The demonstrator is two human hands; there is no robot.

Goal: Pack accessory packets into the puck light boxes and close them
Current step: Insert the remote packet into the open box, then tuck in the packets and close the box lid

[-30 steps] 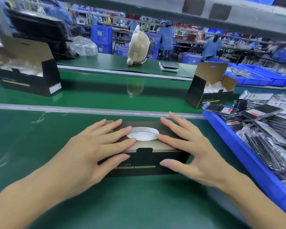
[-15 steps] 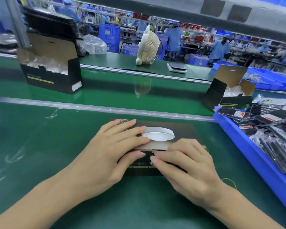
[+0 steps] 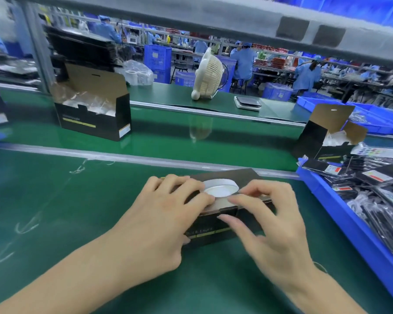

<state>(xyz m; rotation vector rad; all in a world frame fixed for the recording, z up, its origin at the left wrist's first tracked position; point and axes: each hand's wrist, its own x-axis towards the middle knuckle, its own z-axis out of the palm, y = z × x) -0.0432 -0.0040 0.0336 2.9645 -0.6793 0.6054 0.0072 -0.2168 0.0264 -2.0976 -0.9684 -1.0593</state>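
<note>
The black puck light box [image 3: 216, 225] lies on the green table [image 3: 55, 211], long axis left to right (slightly turned). The left hand [image 3: 159, 225] and right hand [image 3: 270, 225] grip it with curled fingers.

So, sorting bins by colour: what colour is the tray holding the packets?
Blue tray, clearest in the head view.
</note>
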